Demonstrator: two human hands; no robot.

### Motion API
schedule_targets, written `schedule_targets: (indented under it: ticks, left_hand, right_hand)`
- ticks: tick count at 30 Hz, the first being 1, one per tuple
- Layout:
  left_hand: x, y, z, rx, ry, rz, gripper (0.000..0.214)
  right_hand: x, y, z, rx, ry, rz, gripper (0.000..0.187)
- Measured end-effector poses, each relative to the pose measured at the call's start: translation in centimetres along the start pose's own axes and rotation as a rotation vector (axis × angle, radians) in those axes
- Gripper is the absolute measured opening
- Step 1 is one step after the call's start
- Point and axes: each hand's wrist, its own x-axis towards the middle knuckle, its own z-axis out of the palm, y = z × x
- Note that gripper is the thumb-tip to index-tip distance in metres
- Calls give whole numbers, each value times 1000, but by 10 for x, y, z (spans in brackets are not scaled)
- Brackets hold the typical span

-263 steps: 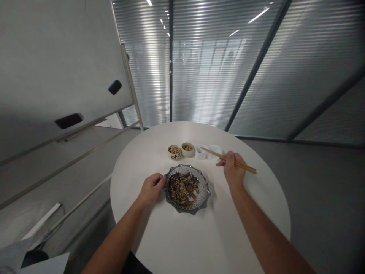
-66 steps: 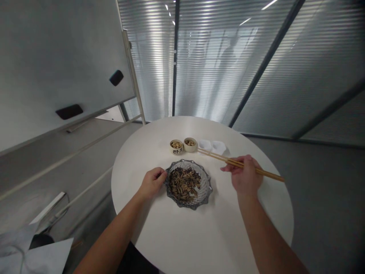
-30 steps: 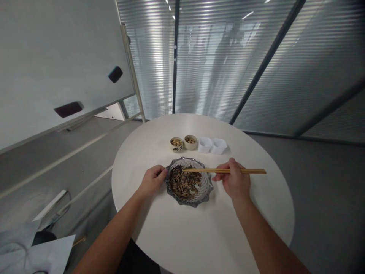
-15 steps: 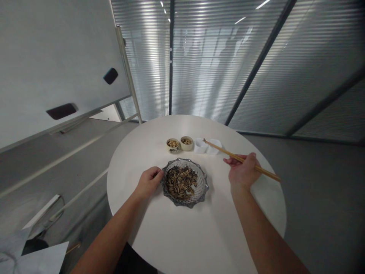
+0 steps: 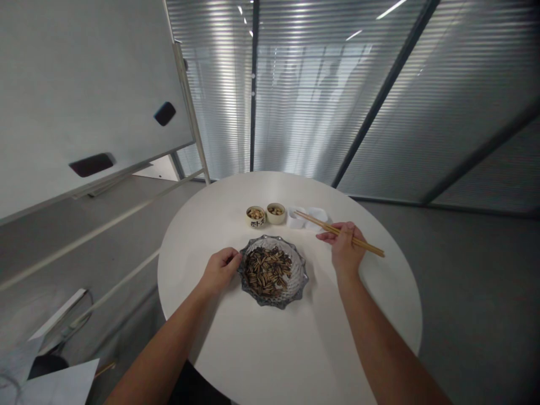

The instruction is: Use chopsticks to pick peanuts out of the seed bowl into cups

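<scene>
Nearest in view is the round white table [image 5: 295, 349], with both forearms reaching in over its near edge. The left hand [image 5: 220, 273] sits at the left rim of a scalloped glass dish [image 5: 297, 287], its fingers curled together and touching the rim; whether they grip it or merely rest there, I cannot tell. The dish lies flat near the middle of the table, heaped with striped sunflower seeds [image 5: 267, 271].

What has just changed is on the right: the 2 wooden chopsticks [image 5: 320, 225], level across the dish a moment ago, have swung away from it. They now angle up and to the left, clear of the seeds, with their tips near the first of 2 white containers [image 5: 296, 219]. The right hand [image 5: 345, 247] is closed around the chopsticks at mid-length, to the right of the dish and touching neither the dish nor the containers. The sticks lie close together, though the picture is too small to show whether their tips meet.

Farther off, just beyond the dish, are a ceramic cup [image 5: 255, 219] with dark lettering and a plain cup [image 5: 275, 214], side by side, both holding pale nuts. Beyond the table, a whiteboard [image 5: 84, 84] stands on the left — a blind-covered glass partition [image 5: 304, 101] runs behind.
</scene>
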Motion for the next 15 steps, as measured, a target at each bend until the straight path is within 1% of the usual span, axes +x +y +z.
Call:
schedule_targets:
  ticks: [5, 7, 10, 13, 15]
  left_hand:
    - [-1, 0, 0, -4, 5, 2, 36]
    - [-1, -1, 1, -7, 10, -4, 36]
    - [0, -4, 2, -17, 15, -5, 36]
    - [0, -5, 2, -14, 23, -9, 36]
    - [0, -4, 1, -3, 26, -11, 36]
  right_hand:
    - [-2, -16, -2, 168, 16, 22, 55]
    - [-9, -25, -3, 243, -28, 59, 56]
    - [-25, -37, -5, 279, -196, 176, 56]
    - [-41, -40, -5, 225, -402, 296, 57]
    - [-48, -38, -6, 172, -491, 336, 58]
